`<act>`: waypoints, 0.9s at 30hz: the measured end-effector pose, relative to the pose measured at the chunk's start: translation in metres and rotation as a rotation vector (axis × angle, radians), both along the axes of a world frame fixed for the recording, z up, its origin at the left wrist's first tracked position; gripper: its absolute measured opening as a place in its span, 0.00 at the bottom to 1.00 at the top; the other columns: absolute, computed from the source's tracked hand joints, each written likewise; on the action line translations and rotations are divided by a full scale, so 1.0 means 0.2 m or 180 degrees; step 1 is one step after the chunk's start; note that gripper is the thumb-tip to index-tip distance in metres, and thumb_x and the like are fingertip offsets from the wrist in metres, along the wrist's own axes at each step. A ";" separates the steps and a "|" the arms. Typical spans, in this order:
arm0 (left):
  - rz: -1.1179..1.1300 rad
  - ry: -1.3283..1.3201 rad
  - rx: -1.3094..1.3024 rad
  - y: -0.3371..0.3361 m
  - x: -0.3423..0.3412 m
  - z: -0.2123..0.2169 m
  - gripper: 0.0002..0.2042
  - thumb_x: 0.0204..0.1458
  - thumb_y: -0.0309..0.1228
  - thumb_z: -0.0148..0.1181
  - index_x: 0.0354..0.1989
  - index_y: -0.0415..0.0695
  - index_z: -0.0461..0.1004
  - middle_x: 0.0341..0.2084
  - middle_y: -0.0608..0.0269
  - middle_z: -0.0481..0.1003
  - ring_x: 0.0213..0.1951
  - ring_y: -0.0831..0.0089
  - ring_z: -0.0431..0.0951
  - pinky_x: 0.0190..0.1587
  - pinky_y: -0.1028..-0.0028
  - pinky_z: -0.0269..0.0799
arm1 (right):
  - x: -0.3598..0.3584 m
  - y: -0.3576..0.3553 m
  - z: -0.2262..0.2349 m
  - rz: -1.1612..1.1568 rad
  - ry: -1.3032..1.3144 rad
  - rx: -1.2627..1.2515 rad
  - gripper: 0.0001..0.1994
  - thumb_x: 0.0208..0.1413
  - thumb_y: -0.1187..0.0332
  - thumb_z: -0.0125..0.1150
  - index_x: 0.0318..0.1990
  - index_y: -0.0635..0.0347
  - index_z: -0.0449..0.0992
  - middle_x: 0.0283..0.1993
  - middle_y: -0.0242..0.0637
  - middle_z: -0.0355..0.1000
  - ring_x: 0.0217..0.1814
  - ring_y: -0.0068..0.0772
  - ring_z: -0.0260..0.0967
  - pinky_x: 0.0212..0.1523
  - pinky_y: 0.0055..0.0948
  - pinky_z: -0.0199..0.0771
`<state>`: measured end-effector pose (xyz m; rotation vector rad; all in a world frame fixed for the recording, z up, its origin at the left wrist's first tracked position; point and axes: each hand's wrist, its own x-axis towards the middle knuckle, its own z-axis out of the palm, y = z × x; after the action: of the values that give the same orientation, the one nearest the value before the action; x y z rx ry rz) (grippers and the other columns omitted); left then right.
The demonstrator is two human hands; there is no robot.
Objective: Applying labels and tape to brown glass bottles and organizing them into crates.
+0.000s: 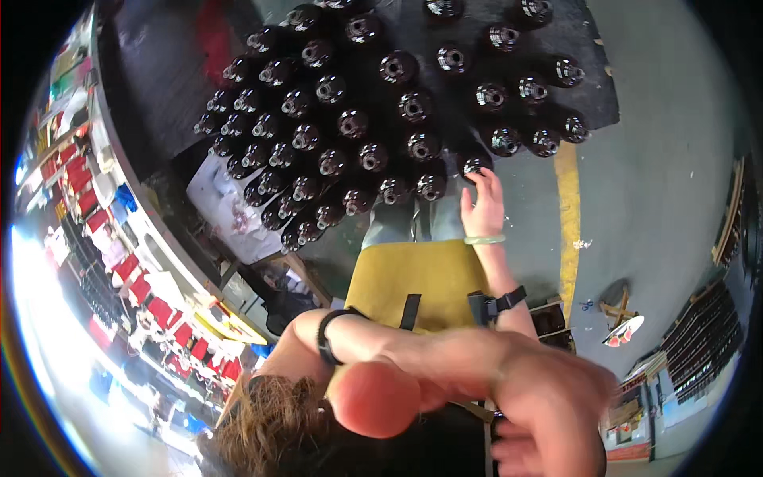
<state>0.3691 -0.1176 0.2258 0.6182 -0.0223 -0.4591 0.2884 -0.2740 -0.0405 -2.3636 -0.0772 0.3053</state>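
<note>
Dark bottles [353, 124] — smooth, glossy glass

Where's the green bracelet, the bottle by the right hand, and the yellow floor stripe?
Green bracelet [485, 240]: head view, middle of band.
Bottle [473, 163]: head view, its shiny shoulder.
Yellow floor stripe [567, 215]: head view, middle stretch.

Upright dark glass bottles [353, 123] are massed at left and centre on a dark flat worktop [602, 99], with a looser group set to the right. By the near edge, one dark round-shouldered bottle [474, 163] is touched by the fingers of the bare right hand [483, 208]. A flat white sheet [226, 203] is placed left of the mass. The yellow cloth apron [417, 278] is situated nearer the wearer, partly overlapped by the bare left arm [445, 362]. A straight yellow floor stripe [568, 222] is located rightward, with a small wooden-legged stool [621, 318] beyond.
</note>
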 end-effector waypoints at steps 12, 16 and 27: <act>0.0197 -0.0535 -0.1084 -0.03 -0.04 0.07 0.42 0.57 0.69 0.36 0.45 0.34 0.72 0.32 0.62 0.71 0.32 0.71 0.71 0.38 0.75 0.65 | 0.06 -0.03 0.02 0.0630 0.0112 -0.0224 0.16 0.51 0.76 0.63 0.49 0.57 0.74 0.59 0.45 0.66 0.57 0.50 0.68 0.54 0.42 0.73; 0.0142 -0.0866 -0.1506 0.06 -0.11 0.12 0.42 0.58 0.69 0.34 0.48 0.34 0.70 0.32 0.63 0.69 0.33 0.72 0.70 0.40 0.76 0.64 | 0.03 -0.04 0.01 0.0689 0.0080 -0.0320 0.16 0.52 0.75 0.62 0.50 0.58 0.73 0.59 0.47 0.66 0.59 0.52 0.67 0.55 0.42 0.73; 0.0158 0.0848 -0.1030 0.34 -0.52 0.10 0.42 0.57 0.72 0.30 0.33 0.39 0.72 0.23 0.69 0.64 0.27 0.77 0.63 0.32 0.75 0.59 | -0.05 0.06 0.05 0.0601 -0.0257 -0.0615 0.18 0.51 0.74 0.62 0.51 0.58 0.72 0.60 0.47 0.66 0.60 0.53 0.65 0.59 0.44 0.69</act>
<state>0.2642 -0.0497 0.2459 0.2363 0.1691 -0.4745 0.2782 -0.2628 -0.0296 -2.5654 -0.3238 0.3199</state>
